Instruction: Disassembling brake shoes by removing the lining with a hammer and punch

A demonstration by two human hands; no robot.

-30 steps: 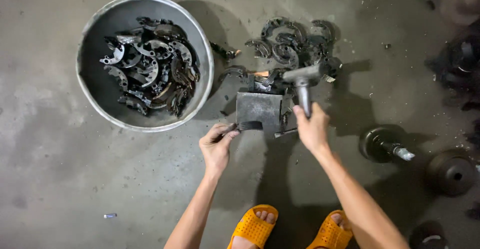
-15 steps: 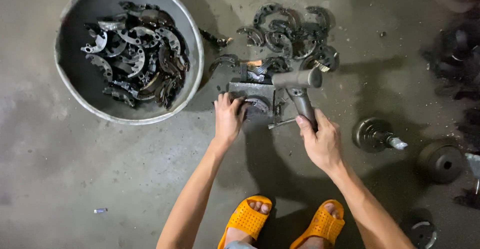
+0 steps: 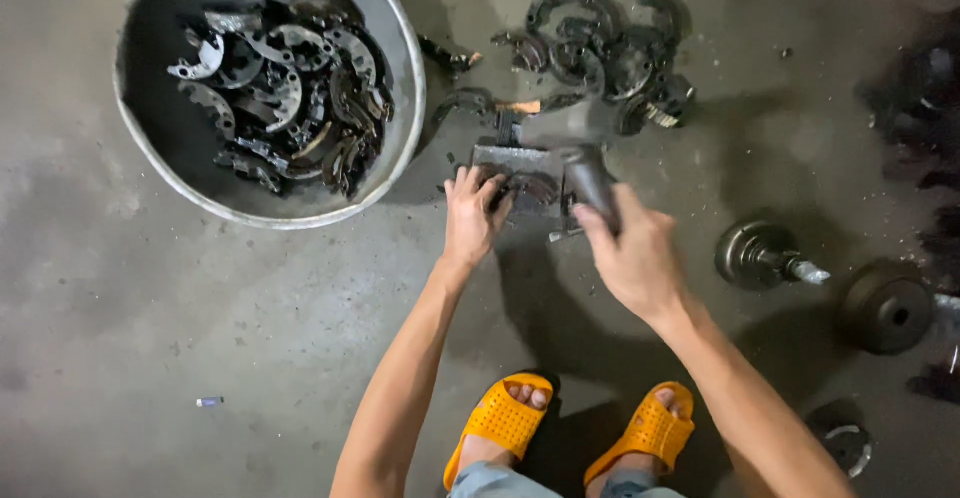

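My right hand (image 3: 630, 253) grips the handle of a heavy hammer (image 3: 570, 133), whose blurred head hangs over a dark metal block (image 3: 520, 163) on the floor. My left hand (image 3: 472, 213) presses a curved brake shoe (image 3: 530, 190) against that block, fingers bent over it. A loose heap of brake shoes (image 3: 600, 43) lies just beyond the block. At upper left stands a round grey metal tub (image 3: 405, 78) with several more brake shoes inside.
Stained concrete floor all around. A dark hub with a shaft (image 3: 765, 256) and a round drum (image 3: 885, 308) lie to the right, more dark parts at the right edge. My feet in orange sandals (image 3: 500, 423) are near the bottom. A small object (image 3: 208, 401) lies lower left.
My left hand has moved up onto the block and now holds a brake shoe there. The hammer has come down over the block.
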